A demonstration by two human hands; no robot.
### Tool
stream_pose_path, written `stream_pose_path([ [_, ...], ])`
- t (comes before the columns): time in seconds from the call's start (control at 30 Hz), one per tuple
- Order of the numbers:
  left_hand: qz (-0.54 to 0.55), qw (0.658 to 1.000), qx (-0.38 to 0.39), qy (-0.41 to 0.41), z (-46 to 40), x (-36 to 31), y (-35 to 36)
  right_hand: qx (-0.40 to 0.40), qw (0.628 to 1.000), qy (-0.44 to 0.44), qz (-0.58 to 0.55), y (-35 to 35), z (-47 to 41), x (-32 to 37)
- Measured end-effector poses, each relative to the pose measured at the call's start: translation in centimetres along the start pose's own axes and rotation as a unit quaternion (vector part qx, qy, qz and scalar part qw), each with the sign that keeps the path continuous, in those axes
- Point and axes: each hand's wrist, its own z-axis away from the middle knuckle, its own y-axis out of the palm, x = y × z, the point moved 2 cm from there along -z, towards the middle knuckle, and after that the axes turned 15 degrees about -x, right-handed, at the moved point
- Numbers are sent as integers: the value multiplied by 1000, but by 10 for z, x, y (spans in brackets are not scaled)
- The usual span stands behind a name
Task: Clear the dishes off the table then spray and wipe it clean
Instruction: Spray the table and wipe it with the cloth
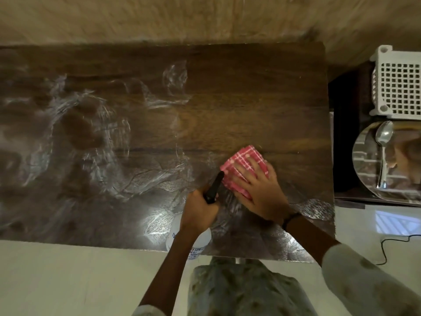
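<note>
Cloth (245, 166), pink with a white check and folded into a pad, is lying on the dark wooden table (250, 87) near its right end, toward the near edge. The right hand (259, 190) is pressing flat on top of it, fingers spread and palm down, so the cloth is showing mostly beyond the fingertips. Just to the left, the left hand (200, 210) is gripping the black head of a spray bottle (193, 242), fist closed around it, with the nozzle pointing up toward the cloth's near corner. The bottle's white body is hanging below the hand over the table's near edge; its label is too blurred to read.

Wet, pale streaks and swirls are spreading across the left and middle of the tabletop, while the far right part is looking drier and browner, though glare is making that hard to judge.

Beyond the table's right end, a lower dark surface is carrying a white lattice basket (398, 87) and, nearer, a shiny round plate (364, 160) with a metal spoon (383, 151) lying on it.
</note>
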Motion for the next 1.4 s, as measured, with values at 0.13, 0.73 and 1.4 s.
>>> stream_pose_path([
  [0.13,9,1000,-18,2,-5,7,-7,-10,999,-9,36,-16,24,-39],
  [0.73,61,998,-33,0,-18,15,-18,4,1000,-15,20,-10,7,-4],
  [1.4,80,996,-24,2,-11,28,-39,3,999,-20,34,-4,-19,10],
])
